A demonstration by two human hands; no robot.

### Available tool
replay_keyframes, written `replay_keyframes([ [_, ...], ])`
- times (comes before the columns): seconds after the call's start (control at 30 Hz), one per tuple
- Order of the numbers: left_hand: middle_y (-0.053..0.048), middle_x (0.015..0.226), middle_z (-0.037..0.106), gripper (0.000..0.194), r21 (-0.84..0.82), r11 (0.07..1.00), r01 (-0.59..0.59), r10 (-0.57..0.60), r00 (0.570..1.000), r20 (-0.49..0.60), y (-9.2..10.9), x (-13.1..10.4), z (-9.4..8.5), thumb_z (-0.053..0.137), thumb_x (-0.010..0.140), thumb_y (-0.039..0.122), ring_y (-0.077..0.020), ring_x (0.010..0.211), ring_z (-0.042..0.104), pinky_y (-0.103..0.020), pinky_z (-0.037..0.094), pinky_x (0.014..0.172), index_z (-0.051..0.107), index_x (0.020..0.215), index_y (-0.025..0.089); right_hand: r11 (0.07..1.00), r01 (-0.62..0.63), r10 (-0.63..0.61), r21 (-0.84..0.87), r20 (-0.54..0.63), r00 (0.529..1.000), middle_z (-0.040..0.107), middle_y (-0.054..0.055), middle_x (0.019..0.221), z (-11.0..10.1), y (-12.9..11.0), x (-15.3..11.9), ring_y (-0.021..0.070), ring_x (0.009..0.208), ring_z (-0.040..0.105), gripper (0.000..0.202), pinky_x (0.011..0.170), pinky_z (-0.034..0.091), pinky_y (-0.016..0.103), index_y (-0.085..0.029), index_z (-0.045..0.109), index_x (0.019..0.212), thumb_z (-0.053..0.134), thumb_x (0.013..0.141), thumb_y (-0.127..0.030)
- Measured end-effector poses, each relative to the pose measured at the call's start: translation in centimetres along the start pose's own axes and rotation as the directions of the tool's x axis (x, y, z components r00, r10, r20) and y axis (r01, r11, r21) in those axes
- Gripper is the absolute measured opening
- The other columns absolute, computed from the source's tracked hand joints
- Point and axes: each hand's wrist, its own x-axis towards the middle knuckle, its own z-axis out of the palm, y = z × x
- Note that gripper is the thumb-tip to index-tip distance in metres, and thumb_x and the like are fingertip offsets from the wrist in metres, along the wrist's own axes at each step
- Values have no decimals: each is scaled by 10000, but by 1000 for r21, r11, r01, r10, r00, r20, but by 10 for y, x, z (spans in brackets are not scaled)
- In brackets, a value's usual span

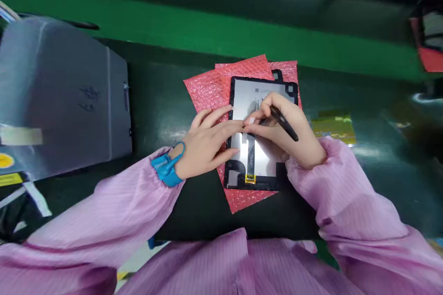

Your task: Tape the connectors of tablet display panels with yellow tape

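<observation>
Panel (265, 159): printed side up, on red bubble wrap (207, 90) on the bench (155, 97)
Stage: seems midway, cable (251, 156) laid flat, remainder unclear
Long axis: runs away from the person, far end leaning slightly right; cable's yellow end faces the person
Right hand (298, 124): narrow, holding 1 dark pen-like tool (284, 123)
Left hand (207, 144): fingers spread over panel's left edge

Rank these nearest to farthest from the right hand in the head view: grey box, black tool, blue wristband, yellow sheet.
1. Black tool, held in the right hand
2. Yellow sheet, to its right
3. Blue wristband, across to its left
4. Grey box, at the far left
</observation>
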Motion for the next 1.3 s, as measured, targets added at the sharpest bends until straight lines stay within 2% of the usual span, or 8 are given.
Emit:
replay_keyframes([
  [0.37,-42,1469,599,326,107,987,-119,115,992,45,-3,-2,-1,492,1101,359,-412,1478,397,-585,358,1167,683,1299,186,970,64,-76,-235,-43,996,707,15,934,-1,2,-1,163,810,657,465,767,513,325,-205,384,891,827,859,-343],
  [0.57,-181,1487,463,310,75,995,-65,65,998,3,-3,-3,2,540,1069,270,-457,1519,341,-643,443,1139,730,1291,167,863,132,-227,-487,-142,964,652,-11,897,-12,2,36,138,682,527,595,676,412,310,-211,395,890,936,713,-383],
  [0.73,-197,1502,413,309,134,989,-67,72,997,-32,3,-6,2,539,1057,236,-443,1557,274,-636,423,1153,721,1300,176,673,-129,-198,-728,-346,917,604,-21,882,-28,-19,52,165,754,507,473,720,367,300,-207,408,926,860,824,-301],
  [0.83,-188,1583,377,376,126,979,-160,161,987,4,26,-13,5,451,1100,335,-381,1608,165,-618,293,1241,657,1384,199,671,-128,-278,-730,-408,870,675,16,996,-59,-17,20,197,805,597,374,756,433,339,-209,435,997,747,931,-406],
  [0.97,-90,1721,226,555,54,957,-284,272,949,158,70,-26,22,480,1065,581,-409,1624,-7,-650,90,1279,523,1567,349,589,-40,-327,-807,-284,901,657,147,1342,-107,17,-55,329,1171,669,459,936,506,474,-196,452,1096,692,930,-550],
  [1.1,-63,1723,242,631,183,976,-121,91,982,167,93,-24,41,602,984,268,-449,1614,-24,-690,120,1255,488,1593,385,529,-60,-277,-846,-239,931,561,168,1511,-126,53,-110,377,1451,498,430,1155,362,609,-195,457,1025,572,1004,-608],
  [1.2,-146,1681,296,707,243,969,-44,28,997,69,98,-16,49,539,890,43,-444,1609,-80,-670,264,1228,538,1544,309,515,-87,-289,-853,-268,919,530,155,1548,-123,62,-122,370,1488,458,438,1174,329,620,-196,453,1001,511,1033,-629],
  [1.3,-204,1606,392,520,304,953,-5,3,1000,7,101,-6,56,522,941,47,-415,1608,-99,-647,342,1215,612,1425,213,484,-104,-296,-869,-274,915,520,131,1561,-120,65,-121,373,1477,471,471,1179,329,625,-200,467,1020,450,1044,-670],
])
